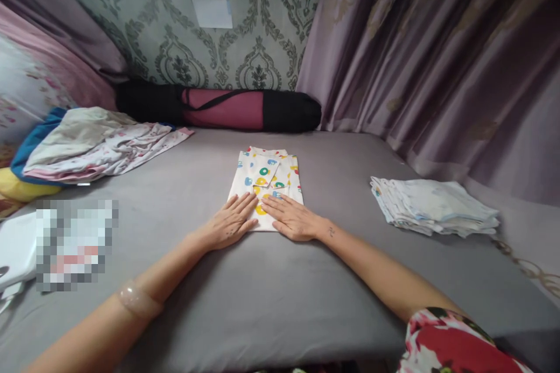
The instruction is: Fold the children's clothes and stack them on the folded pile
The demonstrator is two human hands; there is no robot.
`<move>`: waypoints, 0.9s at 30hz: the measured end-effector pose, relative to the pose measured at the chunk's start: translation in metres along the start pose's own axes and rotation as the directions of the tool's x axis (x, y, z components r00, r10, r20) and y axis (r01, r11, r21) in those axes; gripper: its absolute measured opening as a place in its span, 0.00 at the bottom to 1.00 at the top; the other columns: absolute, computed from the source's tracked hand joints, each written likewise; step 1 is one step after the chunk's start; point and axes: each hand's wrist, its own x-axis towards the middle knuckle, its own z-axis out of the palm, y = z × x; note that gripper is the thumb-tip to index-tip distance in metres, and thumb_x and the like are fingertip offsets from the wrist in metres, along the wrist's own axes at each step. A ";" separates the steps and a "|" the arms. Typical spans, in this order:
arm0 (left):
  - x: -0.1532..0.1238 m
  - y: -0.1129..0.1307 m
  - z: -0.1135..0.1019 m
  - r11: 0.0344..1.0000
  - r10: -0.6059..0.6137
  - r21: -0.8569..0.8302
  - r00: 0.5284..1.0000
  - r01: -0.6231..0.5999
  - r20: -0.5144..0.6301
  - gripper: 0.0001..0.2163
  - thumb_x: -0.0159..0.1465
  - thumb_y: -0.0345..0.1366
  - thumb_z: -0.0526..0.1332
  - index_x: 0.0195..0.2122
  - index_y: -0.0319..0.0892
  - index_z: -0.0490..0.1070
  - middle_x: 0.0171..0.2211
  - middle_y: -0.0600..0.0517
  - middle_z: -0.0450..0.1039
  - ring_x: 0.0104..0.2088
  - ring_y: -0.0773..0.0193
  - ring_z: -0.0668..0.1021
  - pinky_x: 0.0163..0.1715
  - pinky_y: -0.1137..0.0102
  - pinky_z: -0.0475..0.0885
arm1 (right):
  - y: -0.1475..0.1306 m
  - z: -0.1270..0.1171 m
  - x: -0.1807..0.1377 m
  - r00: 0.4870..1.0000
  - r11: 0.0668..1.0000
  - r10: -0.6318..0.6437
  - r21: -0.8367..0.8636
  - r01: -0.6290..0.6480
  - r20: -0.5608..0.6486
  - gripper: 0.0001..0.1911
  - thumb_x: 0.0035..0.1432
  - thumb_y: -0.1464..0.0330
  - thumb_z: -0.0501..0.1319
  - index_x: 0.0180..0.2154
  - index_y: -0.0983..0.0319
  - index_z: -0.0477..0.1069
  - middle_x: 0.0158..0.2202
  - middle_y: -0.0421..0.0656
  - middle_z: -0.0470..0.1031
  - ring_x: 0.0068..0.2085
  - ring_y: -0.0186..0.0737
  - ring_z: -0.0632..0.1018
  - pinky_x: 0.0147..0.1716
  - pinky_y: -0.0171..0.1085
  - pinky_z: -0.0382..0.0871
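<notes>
A white garment (289,172) with a colourful print lies folded into a narrow shape in the middle of the grey sheet. Its collar end points away from me. My left hand (231,220) rests palm down on its near left edge, fingers stretched out and close together. On the near right part lies my right hand (295,217), also flat with its fingers extended. The fingertips of both hands almost meet over the cloth. Neither hand grips the fabric. What lies under the palms is hidden.
A stack of folded cloths (433,207) sits at the right. Loose clothes (100,143) are heaped at the left. A black and maroon long bag (227,109) lies along the patterned wall. A white device (20,247) with a cable is at the left edge, beside a blurred-out item.
</notes>
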 end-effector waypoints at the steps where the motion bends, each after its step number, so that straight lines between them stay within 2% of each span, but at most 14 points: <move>1: 0.000 -0.001 0.002 1.000 -0.009 -0.010 1.000 0.010 0.024 0.30 0.70 0.51 0.40 0.68 0.38 0.48 0.68 0.43 0.46 0.68 0.55 0.51 0.66 0.56 0.45 | 0.001 0.001 0.000 1.000 1.000 0.004 0.008 -0.004 -0.005 0.30 0.68 0.64 0.46 0.68 0.63 0.47 0.70 0.46 0.44 0.69 0.38 0.44 0.67 0.46 0.33; 4: 0.000 -0.002 0.002 0.999 -0.020 -0.034 0.998 0.022 0.055 0.30 0.70 0.52 0.40 0.68 0.39 0.48 0.69 0.43 0.45 0.68 0.55 0.50 0.66 0.56 0.45 | 0.004 0.002 0.000 1.000 0.998 0.013 0.057 -0.012 -0.019 0.30 0.67 0.63 0.48 0.67 0.61 0.48 0.70 0.45 0.46 0.69 0.38 0.46 0.67 0.47 0.34; 6: -0.002 0.000 -0.002 0.999 -0.018 -0.051 0.999 0.020 0.048 0.30 0.70 0.52 0.42 0.68 0.39 0.48 0.69 0.43 0.47 0.68 0.54 0.51 0.65 0.55 0.46 | 0.004 0.000 -0.001 0.997 0.993 0.041 0.117 -0.033 -0.067 0.29 0.67 0.64 0.49 0.66 0.63 0.52 0.69 0.48 0.49 0.69 0.39 0.48 0.67 0.47 0.39; 10: -0.013 0.003 -0.013 0.996 0.041 -0.077 0.996 -0.047 -0.077 0.30 0.67 0.54 0.49 0.67 0.43 0.52 0.67 0.42 0.52 0.66 0.51 0.56 0.63 0.54 0.53 | -0.003 -0.001 -0.013 0.956 0.974 0.174 0.184 -0.131 -0.238 0.27 0.65 0.63 0.53 0.63 0.65 0.60 0.67 0.52 0.55 0.67 0.42 0.55 0.65 0.47 0.50; 14: -0.023 0.003 -0.022 0.982 0.131 -0.115 0.980 -0.149 -0.146 0.19 0.67 0.49 0.55 0.55 0.47 0.67 0.57 0.44 0.66 0.56 0.54 0.69 0.54 0.60 0.67 | -0.020 -0.001 -0.030 0.942 0.966 0.234 0.164 -0.198 -0.241 0.28 0.62 0.59 0.58 0.60 0.63 0.64 0.63 0.52 0.62 0.65 0.46 0.61 0.63 0.48 0.54; 16: -0.023 0.004 -0.024 0.972 0.186 -0.120 0.971 -0.204 -0.148 0.15 0.68 0.45 0.54 0.50 0.46 0.70 0.50 0.46 0.70 0.50 0.57 0.72 0.50 0.63 0.69 | -0.026 0.000 -0.034 0.943 0.964 0.245 0.157 -0.213 -0.224 0.28 0.61 0.59 0.60 0.59 0.63 0.65 0.63 0.52 0.63 0.64 0.47 0.62 0.63 0.47 0.55; 19: -0.019 0.008 -0.026 0.963 0.247 -0.070 0.955 -0.261 -0.162 0.13 0.70 0.40 0.50 0.45 0.45 0.72 0.45 0.46 0.73 0.47 0.58 0.74 0.48 0.64 0.70 | -0.029 0.003 -0.034 0.936 0.963 0.253 0.158 -0.219 -0.246 0.28 0.59 0.60 0.61 0.59 0.63 0.65 0.61 0.52 0.65 0.63 0.46 0.63 0.63 0.46 0.56; 24: -0.014 0.017 -0.029 0.973 0.226 0.010 0.955 -0.229 -0.193 0.15 0.71 0.37 0.46 0.37 0.43 0.72 0.34 0.47 0.74 0.38 0.61 0.75 0.41 0.67 0.72 | -0.022 0.012 -0.032 0.912 0.966 0.252 0.140 -0.217 -0.325 0.28 0.57 0.66 0.60 0.59 0.61 0.64 0.60 0.49 0.67 0.62 0.45 0.66 0.62 0.46 0.58; 27: -0.012 0.018 -0.031 0.985 0.170 0.039 0.954 -0.165 -0.248 0.15 0.71 0.36 0.45 0.37 0.42 0.71 0.33 0.47 0.75 0.37 0.61 0.76 0.39 0.67 0.72 | -0.010 0.015 -0.035 0.886 0.966 0.257 0.110 -0.232 -0.385 0.29 0.54 0.74 0.57 0.59 0.63 0.65 0.60 0.49 0.68 0.61 0.44 0.67 0.61 0.45 0.60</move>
